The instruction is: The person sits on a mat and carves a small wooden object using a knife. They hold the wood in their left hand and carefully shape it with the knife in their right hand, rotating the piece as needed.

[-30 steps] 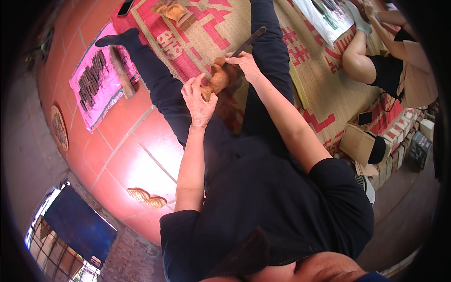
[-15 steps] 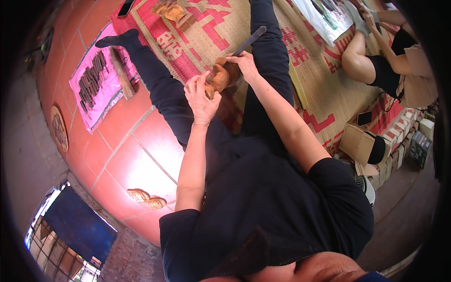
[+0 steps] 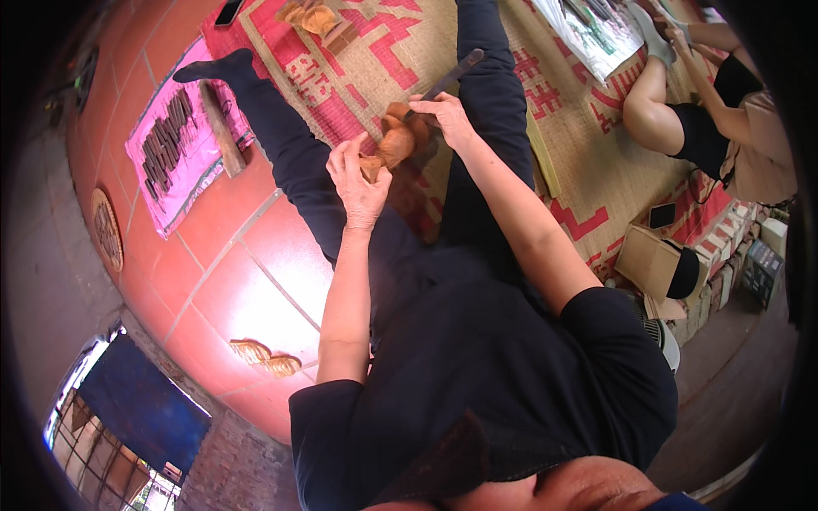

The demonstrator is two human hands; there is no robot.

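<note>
A reddish-brown wood carving with rounded forms (image 3: 397,146) lies between my legs. My left hand (image 3: 358,180) grips its near end, fingers curled over the wood. On the carving's far right side, my right hand (image 3: 445,117) pinches a long, dark, flat file (image 3: 452,77). The file's rounded end points away to the upper right, over my right leg. Its other end meets the carving near my fingertips, where the exact contact is hidden.
A woven red-and-tan mat (image 3: 562,153) lies beneath. Left, a pink cloth (image 3: 162,200) bears several dark carving tools and a wooden mallet (image 3: 220,132). Another wood carving (image 3: 319,21) stands ahead. A person (image 3: 716,128) sits at right near a cardboard box (image 3: 652,260).
My left hand has shifted slightly left and down, and more of the carving shows between my hands. The file has moved slightly within the same area.
</note>
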